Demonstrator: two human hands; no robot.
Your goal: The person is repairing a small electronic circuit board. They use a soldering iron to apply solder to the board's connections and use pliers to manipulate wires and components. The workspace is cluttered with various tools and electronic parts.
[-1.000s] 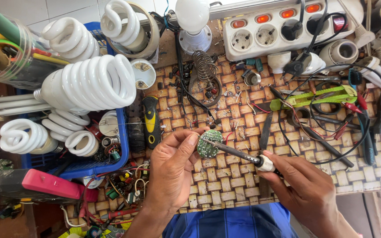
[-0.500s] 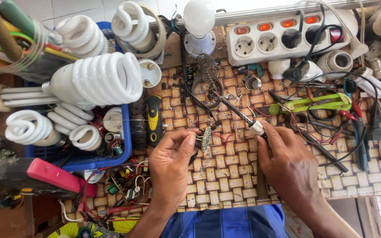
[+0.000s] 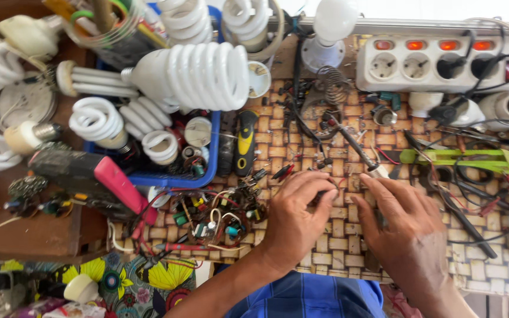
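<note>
Your left hand (image 3: pixel 294 219) sits fingers curled down on the woven mat (image 3: pixel 278 141), pinching something small at its 1 o'clock edge. Probably a little circuit board, but your fingers hide it, so I can't tell for sure.

Your right hand (image 3: pixel 405 227) is closed around the soldering iron (image 3: pixel 357 147) by the handle. The shaft runs out toward 11 o'clock and the tip sits near the coiled wire stand (image 3: pixel 337 85), well apart from whatever the left hand pins.

To do this step well, in my judgement:
- Keep the left wrist planted on the mat so the part doesn't wander.
- Brace the right hand's heel too; the tip is far from your grip and will shake.
- Turn the left hand so the joint faces up and stays visible.
- Loose components (image 3: pixel 219 215) lie at 9 o'clock of the left hand. Keep the hot shaft off them and off the cables (image 3: pixel 472 194) at 3 o'clock.
</note>
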